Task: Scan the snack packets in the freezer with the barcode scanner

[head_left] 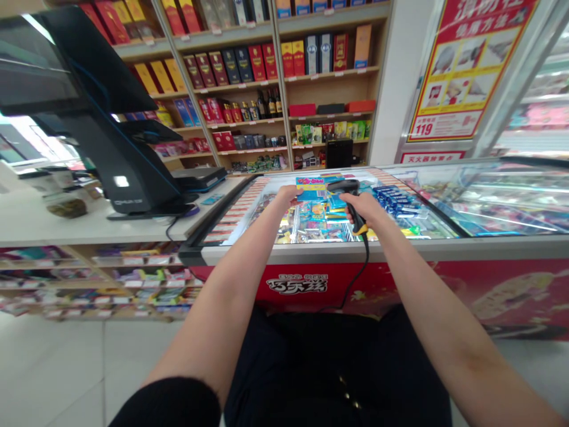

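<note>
Over a glass-topped chest freezer [249,254], the left hand [290,193] closes its grip on the left edge of a blue-and-yellow packet [312,191], while the right hand [367,209] wraps its grip around the handle of a black-and-yellow barcode scanner [344,186], its head just beside the packet's right edge; at far left, a point-of-sale terminal [128,175] stands on the table [31,230]

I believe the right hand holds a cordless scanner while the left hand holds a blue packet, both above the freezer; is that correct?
The scanner is not cordless: the head view shows a black cable hanging from its handle. The right hand does hold it, the left hand holds the blue packet, and both are above the freezer.
</note>
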Motion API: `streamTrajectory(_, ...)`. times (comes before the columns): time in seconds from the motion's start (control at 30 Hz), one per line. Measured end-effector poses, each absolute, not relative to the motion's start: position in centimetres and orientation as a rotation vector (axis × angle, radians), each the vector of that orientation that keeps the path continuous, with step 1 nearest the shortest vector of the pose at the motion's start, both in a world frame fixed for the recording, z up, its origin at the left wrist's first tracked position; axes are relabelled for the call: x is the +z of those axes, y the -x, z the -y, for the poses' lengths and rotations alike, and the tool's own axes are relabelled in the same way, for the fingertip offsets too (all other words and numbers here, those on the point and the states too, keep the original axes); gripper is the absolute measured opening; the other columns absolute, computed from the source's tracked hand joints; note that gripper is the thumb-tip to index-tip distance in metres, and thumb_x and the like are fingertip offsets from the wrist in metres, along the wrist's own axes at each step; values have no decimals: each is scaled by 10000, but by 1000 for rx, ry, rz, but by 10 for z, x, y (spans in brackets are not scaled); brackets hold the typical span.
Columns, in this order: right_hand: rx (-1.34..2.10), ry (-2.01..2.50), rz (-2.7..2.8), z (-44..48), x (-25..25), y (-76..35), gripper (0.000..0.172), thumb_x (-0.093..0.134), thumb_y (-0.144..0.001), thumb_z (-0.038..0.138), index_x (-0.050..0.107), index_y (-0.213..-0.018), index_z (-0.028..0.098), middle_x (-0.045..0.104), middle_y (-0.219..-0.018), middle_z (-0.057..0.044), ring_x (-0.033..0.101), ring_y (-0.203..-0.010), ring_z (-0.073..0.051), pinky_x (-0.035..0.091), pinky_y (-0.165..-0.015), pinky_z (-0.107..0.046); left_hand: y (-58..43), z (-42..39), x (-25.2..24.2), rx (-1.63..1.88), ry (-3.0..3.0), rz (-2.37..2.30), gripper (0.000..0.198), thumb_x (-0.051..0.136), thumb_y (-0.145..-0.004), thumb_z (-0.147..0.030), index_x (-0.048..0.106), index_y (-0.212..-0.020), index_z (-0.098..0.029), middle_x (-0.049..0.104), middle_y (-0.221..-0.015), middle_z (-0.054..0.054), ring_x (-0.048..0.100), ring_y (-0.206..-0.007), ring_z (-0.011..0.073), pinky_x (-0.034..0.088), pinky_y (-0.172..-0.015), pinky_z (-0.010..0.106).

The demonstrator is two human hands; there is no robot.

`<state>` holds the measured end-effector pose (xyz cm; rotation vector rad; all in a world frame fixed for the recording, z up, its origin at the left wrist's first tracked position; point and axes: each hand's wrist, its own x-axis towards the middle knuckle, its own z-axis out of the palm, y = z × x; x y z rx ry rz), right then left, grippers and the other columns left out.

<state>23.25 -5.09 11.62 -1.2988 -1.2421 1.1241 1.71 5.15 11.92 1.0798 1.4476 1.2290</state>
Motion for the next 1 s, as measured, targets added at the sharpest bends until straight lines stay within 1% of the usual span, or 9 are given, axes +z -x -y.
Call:
streamTrajectory(0.13, 1137, 1310, 1274, 53, 118, -221, 265, 645, -868, 245, 516, -645, 181, 532, -442, -6, 462, -331, -116, 400, -324, -223, -8, -49, 117, 1220, -1111, -1484, 146, 657, -820, -47, 565, -780, -154, 622, -721, -10, 606, -647, 78, 611, -741, 298)
streamTrajectory(0.27, 1132, 1332, 1321, 55, 117, -214, 269, 619, -881, 235, 509, -642, 177, 532, -443, -10, 466, -328, -119, 384, -322, -222, -2, -47, 116, 1224, -1106, -1493, 166, 698, -787, -56, 568, -786, -159, 645, -757, 1, 644, -690, 101, 606, -726, 279)
streamTrajectory(0.37, 1149, 1338, 1302, 54, 115, -212, 237, 661, -859, 230, 517, -680, 173, 546, -464, -4, 485, -342, -119, 400, -336, -219, -1, -46, 116, 1234, -1102, -1495, 192, 729, -756, -57, 579, -805, -165, 665, -785, 11, 663, -717, 116, 603, -706, 265)
streamTrajectory(0.47, 1162, 1344, 1294, 54, 115, -211, 218, 681, -852, 234, 527, -711, 170, 553, -469, -1, 490, -345, -116, 411, -342, -215, 0, -44, 114, 1224, -1115, -1495, 169, 703, -770, -44, 581, -791, -160, 663, -765, 12, 657, -702, 111, 599, -702, 258)
streamTrajectory(0.6, 1156, 1345, 1300, 55, 116, -210, 217, 663, -863, 220, 525, -704, 167, 556, -471, -7, 496, -349, -118, 412, -335, -215, 1, -44, 111, 1216, -1115, -1497, 150, 652, -801, -29, 575, -781, -156, 660, -747, 8, 670, -731, 121, 599, -740, 281)
streamTrajectory(0.77, 1154, 1340, 1300, 56, 117, -207, 239, 669, -857, 226, 522, -676, 172, 548, -456, -6, 475, -327, -114, 399, -321, -216, 4, -45, 108, 1215, -1090, -1495, 170, 705, -761, -36, 589, -782, -158, 670, -746, 3, 683, -745, 133, 600, -746, 282)
streamTrajectory(0.9, 1166, 1324, 1298, 56, 115, -205, 243, 666, -858, 226, 520, -671, 171, 545, -451, -5, 477, -331, -115, 408, -327, -219, 13, -47, 106, 1190, -1088, -1502, 149, 705, -774, -50, 608, -801, -159, 685, -754, 13, 685, -738, 127, 596, -723, 259)
streamTrajectory(1.0, 1168, 1318, 1298, 55, 113, -205, 240, 664, -864, 224, 520, -680, 171, 553, -464, -4, 485, -339, -112, 426, -342, -219, 26, -47, 102, 1209, -1065, -1566, 166, 724, -760, -59, 606, -823, -158, 695, -768, 29, 700, -767, 155, 600, -713, 279)
